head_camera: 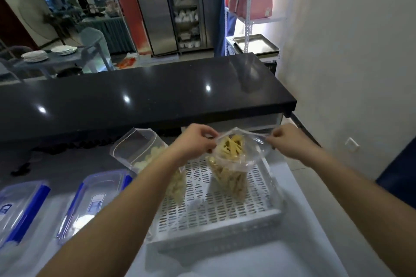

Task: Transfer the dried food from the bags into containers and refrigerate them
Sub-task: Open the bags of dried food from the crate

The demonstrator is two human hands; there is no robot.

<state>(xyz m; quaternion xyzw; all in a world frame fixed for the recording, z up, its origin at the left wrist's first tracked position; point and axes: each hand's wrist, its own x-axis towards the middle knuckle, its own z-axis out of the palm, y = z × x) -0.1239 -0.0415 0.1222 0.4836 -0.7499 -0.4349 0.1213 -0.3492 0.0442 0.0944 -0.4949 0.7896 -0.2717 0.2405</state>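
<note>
- The left hand (198,139) pinches the bag (234,164) mouth at its 9 o'clock edge; the right hand (284,141) pinches the 3 o'clock edge.
- The bag of yellow strips stands upright in the white tray (216,216), long axis vertical, mouth up between both hands.
- The open container (139,148) lies at 9 o'clock of the bag, nearer the left hand; pouring likely means tipping leftward.
- Two lids (99,200) lie at 8 o'clock.
</note>
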